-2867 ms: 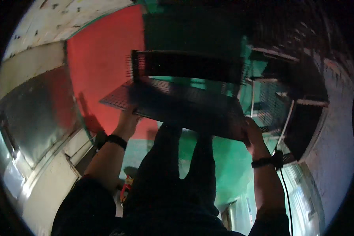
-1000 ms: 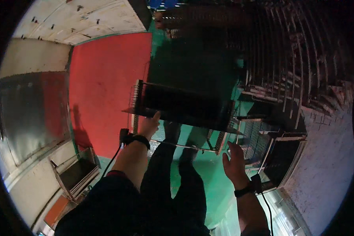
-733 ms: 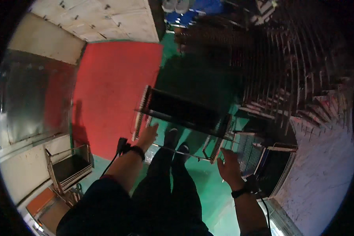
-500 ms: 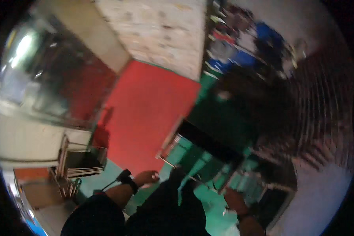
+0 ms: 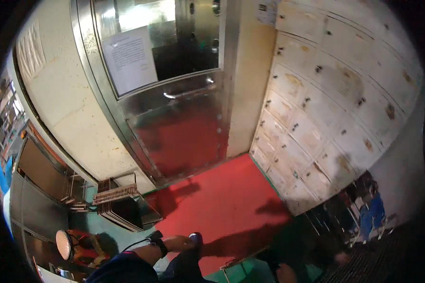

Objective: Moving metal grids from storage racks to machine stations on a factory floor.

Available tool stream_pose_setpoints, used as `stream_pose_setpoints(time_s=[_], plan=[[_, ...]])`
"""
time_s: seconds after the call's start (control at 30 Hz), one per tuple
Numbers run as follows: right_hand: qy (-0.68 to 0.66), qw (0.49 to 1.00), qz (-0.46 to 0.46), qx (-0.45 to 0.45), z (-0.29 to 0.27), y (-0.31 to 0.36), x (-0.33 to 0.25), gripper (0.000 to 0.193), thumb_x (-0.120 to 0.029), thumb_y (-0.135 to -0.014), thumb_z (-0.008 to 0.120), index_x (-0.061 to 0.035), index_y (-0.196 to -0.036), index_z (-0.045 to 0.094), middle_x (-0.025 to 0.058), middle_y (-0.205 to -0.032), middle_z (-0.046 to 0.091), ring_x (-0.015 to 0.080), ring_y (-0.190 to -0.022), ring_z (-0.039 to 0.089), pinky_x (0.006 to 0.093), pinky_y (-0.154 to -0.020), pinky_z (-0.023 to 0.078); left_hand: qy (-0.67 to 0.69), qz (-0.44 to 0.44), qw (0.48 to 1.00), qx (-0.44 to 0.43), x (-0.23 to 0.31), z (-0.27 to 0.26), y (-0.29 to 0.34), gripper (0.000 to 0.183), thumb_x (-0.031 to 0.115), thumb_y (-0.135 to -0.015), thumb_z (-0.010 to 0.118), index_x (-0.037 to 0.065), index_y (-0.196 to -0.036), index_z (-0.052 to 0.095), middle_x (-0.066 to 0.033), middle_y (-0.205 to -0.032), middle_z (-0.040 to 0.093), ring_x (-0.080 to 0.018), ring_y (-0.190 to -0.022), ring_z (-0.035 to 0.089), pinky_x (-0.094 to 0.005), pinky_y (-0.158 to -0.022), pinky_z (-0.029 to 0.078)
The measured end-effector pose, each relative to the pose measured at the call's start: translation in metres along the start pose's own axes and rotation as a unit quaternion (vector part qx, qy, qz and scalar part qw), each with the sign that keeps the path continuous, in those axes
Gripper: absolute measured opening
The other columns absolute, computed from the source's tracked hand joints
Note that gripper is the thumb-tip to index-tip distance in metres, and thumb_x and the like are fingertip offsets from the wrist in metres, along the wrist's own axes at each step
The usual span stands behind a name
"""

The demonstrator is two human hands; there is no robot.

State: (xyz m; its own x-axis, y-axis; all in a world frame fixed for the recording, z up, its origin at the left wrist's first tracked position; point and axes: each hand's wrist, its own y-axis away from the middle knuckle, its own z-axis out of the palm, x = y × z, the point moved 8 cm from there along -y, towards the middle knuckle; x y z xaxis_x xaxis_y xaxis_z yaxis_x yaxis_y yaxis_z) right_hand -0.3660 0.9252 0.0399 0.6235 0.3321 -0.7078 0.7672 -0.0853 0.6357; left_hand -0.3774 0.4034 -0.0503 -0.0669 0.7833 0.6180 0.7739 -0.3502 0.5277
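Observation:
My left hand [image 5: 178, 243] hangs low in front of me, above my dark trouser leg, with a dark strap and a thin cord at the wrist. The tip of my shoe [image 5: 196, 238] shows just past it. I make out nothing held there, but the fingers are too unclear to read. At the lower edge, in shadow, is my right hand [image 5: 285, 272], mostly cut off, its fingers hidden. To its left a thin metal frame [image 5: 231, 264] crosses the edge of a red floor area [image 5: 222, 203].
Ahead stands a metal door [image 5: 184, 127] with a window and a posted sheet. White lockers [image 5: 311, 108] line the right. Stacked folded chairs [image 5: 120, 205] lean at the left, near a round-seated stool [image 5: 64, 245]. Dark and blue items [image 5: 373, 212] lie at the right.
My view has swung toward the right, so the door and lockers now fill it. The metal frame and my right hand have slid toward the lower edge. My left hand stays low.

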Motion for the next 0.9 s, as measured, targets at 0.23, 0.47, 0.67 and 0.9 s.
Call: stream_pose_setpoints(time_s=[0.23, 0.47, 0.67, 0.9], plan=[[0.353, 0.813, -0.454, -0.088, 0.212, -0.121, -0.301, 0.055, -0.025, -0.091, 0.062, -0.0011, -0.139, 0.05, 0.0241, -0.126, 0.062, 0.0437, -0.111, 0.061, 0.0508, -0.097, 0.05, -0.263, 0.073, 0.956, 0.107, -0.111, -0.139, 0.041, 0.032, 0.027, -0.097, 0.053, 0.009, -0.121, 0.066, -0.0121, -0.121, 0.068, -0.0306, -0.115, 0.065, -0.0434, -0.095, 0.054], [0.398, 0.698, -0.595, -0.008, 0.272, -0.149, -0.589, 0.062, -0.024, -0.092, 0.063, -0.0028, -0.146, 0.04, 0.0246, -0.145, 0.045, 0.0453, -0.133, 0.043, 0.0533, -0.108, 0.042, 0.062, -0.127, 0.944, 0.3, -0.227, -0.142, 0.085, 0.04, 0.04, -0.095, 0.057, 0.013, -0.121, 0.068, -0.0208, -0.111, 0.071, -0.0364, -0.111, 0.066, -0.0464, -0.095, 0.054], [0.367, 0.559, -0.74, 0.071, 0.336, -0.193, -0.769, 0.061, -0.017, -0.084, 0.068, -0.0021, -0.14, 0.048, 0.0208, -0.142, 0.048, 0.0423, -0.136, 0.041, 0.0524, -0.111, 0.038, 0.268, -0.35, 0.8, 0.408, -0.14, -0.108, 0.179, 0.046, 0.042, -0.094, 0.066, 0.01, -0.128, 0.064, -0.0174, -0.119, 0.068, -0.0379, -0.111, 0.062, -0.0503, -0.091, 0.049], [0.465, 0.491, -0.73, -0.102, 0.409, -0.26, -0.823, 0.03, -0.02, -0.077, 0.07, -0.0062, -0.103, 0.064, 0.018, -0.104, 0.069, 0.0395, -0.102, 0.065, 0.051, -0.089, 0.051, 0.363, -0.571, 0.595, 0.434, 0.02, 0.011, 0.192, 0.05, 0.045, -0.088, 0.061, 0.006, -0.12, 0.069, -0.0181, -0.113, 0.072, -0.0347, -0.108, 0.067, -0.0406, -0.096, 0.052]])
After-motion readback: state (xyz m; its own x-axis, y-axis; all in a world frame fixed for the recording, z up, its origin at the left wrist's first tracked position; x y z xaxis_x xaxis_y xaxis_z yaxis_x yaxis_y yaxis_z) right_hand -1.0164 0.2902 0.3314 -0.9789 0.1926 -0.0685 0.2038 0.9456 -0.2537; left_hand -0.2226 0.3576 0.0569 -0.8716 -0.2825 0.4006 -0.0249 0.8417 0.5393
